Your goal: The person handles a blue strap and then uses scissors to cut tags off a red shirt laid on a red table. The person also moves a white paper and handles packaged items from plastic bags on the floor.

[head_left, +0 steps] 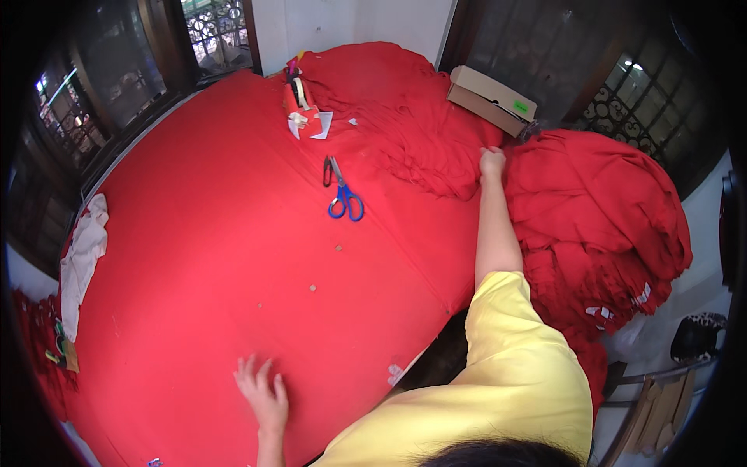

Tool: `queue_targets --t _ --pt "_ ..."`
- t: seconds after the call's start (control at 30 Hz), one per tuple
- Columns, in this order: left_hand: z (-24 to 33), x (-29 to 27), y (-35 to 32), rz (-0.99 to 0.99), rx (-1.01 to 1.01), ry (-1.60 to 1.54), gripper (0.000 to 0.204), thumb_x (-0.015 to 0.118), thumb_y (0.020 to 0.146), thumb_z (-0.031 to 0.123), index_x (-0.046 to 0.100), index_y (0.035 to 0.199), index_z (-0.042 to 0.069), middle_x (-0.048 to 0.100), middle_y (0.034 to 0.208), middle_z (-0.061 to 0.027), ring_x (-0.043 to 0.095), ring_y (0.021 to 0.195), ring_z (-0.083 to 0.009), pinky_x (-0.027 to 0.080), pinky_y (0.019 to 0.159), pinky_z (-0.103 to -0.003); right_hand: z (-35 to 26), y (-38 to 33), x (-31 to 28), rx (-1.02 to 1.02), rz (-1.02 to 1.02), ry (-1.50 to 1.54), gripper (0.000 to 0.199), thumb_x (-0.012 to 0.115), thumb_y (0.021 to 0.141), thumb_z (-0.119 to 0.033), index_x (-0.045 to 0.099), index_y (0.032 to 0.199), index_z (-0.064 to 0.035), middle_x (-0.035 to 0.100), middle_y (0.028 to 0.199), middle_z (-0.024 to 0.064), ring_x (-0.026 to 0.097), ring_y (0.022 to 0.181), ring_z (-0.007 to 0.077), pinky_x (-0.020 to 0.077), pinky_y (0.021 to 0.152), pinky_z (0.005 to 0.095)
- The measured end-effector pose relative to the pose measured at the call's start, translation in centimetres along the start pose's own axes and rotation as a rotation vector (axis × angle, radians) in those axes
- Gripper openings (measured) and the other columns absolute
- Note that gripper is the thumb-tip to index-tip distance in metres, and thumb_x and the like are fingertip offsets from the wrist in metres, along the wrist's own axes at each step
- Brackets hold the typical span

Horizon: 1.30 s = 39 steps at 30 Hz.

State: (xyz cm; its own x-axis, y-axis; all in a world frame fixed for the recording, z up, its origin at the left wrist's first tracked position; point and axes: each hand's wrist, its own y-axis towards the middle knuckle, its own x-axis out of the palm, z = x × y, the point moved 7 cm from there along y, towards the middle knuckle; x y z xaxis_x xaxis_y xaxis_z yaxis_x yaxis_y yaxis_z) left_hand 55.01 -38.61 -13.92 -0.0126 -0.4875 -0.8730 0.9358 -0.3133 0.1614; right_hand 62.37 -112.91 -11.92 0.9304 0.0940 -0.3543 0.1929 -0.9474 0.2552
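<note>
A wide sheet of red fabric (187, 226) covers the table. My left hand (264, 391) rests over its near part, fingers spread and holding nothing. Stretched far to the right, my right hand (492, 161) is closed at the edge of the bunched red fabric (420, 148), seemingly gripping it; its fingertips are hidden. Blue-handled scissors (345, 204) lie at the middle of the sheet, with small dark thread snips (327, 172) beside their blades. Farther back sits a red tape dispenser (297, 95) with white paper scraps next to it.
An open cardboard box (492, 103) stands at the back right. Below it, a big heap of red fabric (607, 210) bulges beside the table. A whitish cloth (84, 253) hangs along the left edge. Small scraps (313, 288) dot the sheet. Dark-framed windows (117, 58) border the back left.
</note>
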Motion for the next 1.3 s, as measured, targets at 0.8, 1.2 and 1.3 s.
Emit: queue_targets --t 0.8,1.2,1.3 --pt "40.5 23.9 40.1 -0.402 -0.079 -1.319 0.022 0.067 0.081 0.018 0.057 0.072 0.001 0.060 0.070 -0.0095 0.057 0.054 -0.0160 0.042 0.048 -0.032 4.0 9.5 -2.7 0.028 0.163 0.089 0.061 0.067 0.084 -0.033 0.039 0.128 0.0004 0.060 0.096 0.0159 0.060 0.073 0.0198 0.0496 0.047 0.0307" --pt "44.5 5.0 43.1 -0.165 0.494 -1.382 0.022 0.069 0.078 0.016 0.059 0.063 0.004 0.055 0.061 0.0020 0.050 0.053 -0.0055 0.039 0.049 -0.025 -1.7 14.8 0.5 -0.227 0.003 -0.547 0.041 0.066 0.082 -0.029 0.060 0.116 -0.0049 0.063 0.101 0.0271 0.060 0.100 0.0417 0.0462 0.088 0.0467" --pt "44.6 -1.0 41.3 -0.174 0.521 -1.619 0.022 0.061 0.086 0.014 0.061 0.098 -0.004 0.062 0.093 -0.0091 0.060 0.084 -0.0169 0.048 0.076 -0.030 0.4 17.2 -0.5 -0.237 0.024 -0.513 0.038 0.067 0.082 -0.026 0.061 0.108 0.0012 0.064 0.098 0.0278 0.060 0.100 0.0409 0.0472 0.087 0.0463"
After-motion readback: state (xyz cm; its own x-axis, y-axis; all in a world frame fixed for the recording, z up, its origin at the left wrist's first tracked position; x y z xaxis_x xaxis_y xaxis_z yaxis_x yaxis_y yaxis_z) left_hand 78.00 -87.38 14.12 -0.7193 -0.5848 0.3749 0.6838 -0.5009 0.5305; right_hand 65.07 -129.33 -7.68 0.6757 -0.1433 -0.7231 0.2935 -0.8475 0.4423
